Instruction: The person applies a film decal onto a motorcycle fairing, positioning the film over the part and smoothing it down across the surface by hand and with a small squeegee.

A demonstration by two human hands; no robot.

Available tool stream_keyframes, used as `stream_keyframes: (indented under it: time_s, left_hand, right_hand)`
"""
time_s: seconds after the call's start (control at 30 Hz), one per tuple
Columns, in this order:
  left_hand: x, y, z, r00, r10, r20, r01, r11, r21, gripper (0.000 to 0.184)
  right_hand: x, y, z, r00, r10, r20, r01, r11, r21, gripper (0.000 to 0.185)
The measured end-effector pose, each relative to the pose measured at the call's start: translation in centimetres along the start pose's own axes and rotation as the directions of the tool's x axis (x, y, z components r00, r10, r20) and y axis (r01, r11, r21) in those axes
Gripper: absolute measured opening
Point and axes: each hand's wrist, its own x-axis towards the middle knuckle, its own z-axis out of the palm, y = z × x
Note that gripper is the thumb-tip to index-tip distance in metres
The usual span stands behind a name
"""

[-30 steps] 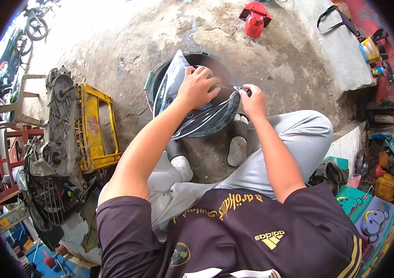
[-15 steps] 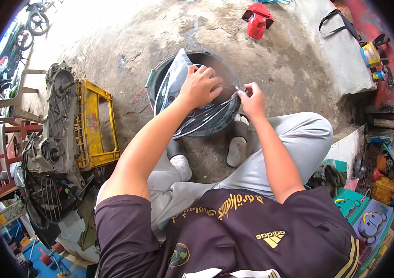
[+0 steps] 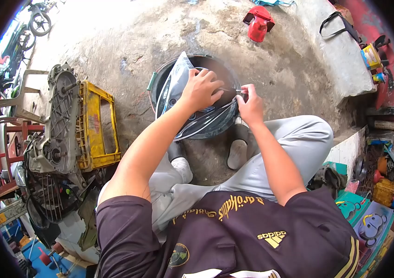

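A glossy pale-grey and dark plastic panel (image 3: 178, 76) with white stripes sits in a round black tub (image 3: 153, 98) on the floor, its pointed end sticking up past the rim. My left hand (image 3: 201, 89) lies over the panel with bent fingers, gripping its upper part. At the tub's right side, my right hand (image 3: 250, 105) pinches a small thin silvery piece (image 3: 238, 91) between thumb and fingers. The piece points left toward my left fingertips; its kind is too small to make out. The area just beyond my fingers is blurred.
A yellow plastic crate (image 3: 96, 163) and a metal engine casing (image 3: 62, 118) stand at left. A red plastic part (image 3: 258, 28) lies on the concrete floor ahead. Tins (image 3: 371, 56) stand on the right, beyond a raised concrete ledge (image 3: 345, 78). My feet flank the tub.
My right fingers have shifted slightly around the small silvery piece. My left hand keeps its place on the panel. The whole view has moved down slightly.
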Motion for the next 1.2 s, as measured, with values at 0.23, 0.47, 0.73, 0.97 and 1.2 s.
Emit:
stream_keyframes:
  time_s: [0.23, 0.47, 0.73, 0.97, 1.2]
  left_hand:
    - [0.0, 0.2, -0.2, 1.0, -0.001, 0.017, 0.001, 1.0, 0.008, 0.028]
    - [-0.2, 0.5, 0.0, 0.999, 0.053, 0.012, -0.053, 0.996, 0.078, 0.029]
    - [0.0, 0.4, 0.1, 0.997, 0.065, 0.036, -0.067, 0.996, 0.06, 0.028]
    - [0.5, 0.5, 0.0, 0.993, 0.08, 0.086, -0.084, 0.996, 0.038, 0.03]
    - [0.4, 0.4, 0.1, 0.996, 0.077, 0.048, -0.077, 0.997, 0.009, 0.03]
  right_hand:
    - [0.8, 2.0, -0.2, 0.987, 0.159, -0.02, -0.158, 0.986, 0.05, 0.044]
    - [2.6, 2.4, 0.1, 0.95, 0.302, -0.071, -0.3, 0.953, 0.048, 0.037]
    - [3.2, 3.1, 0.6, 0.917, 0.395, -0.049, -0.388, 0.915, 0.116, 0.035]
    - [2.6, 2.3, 0.5, 0.89, 0.454, 0.035, -0.455, 0.879, 0.145, 0.038]
    - [2.0, 1.8, 1.0, 0.926, 0.377, -0.025, -0.375, 0.925, 0.059, 0.041]
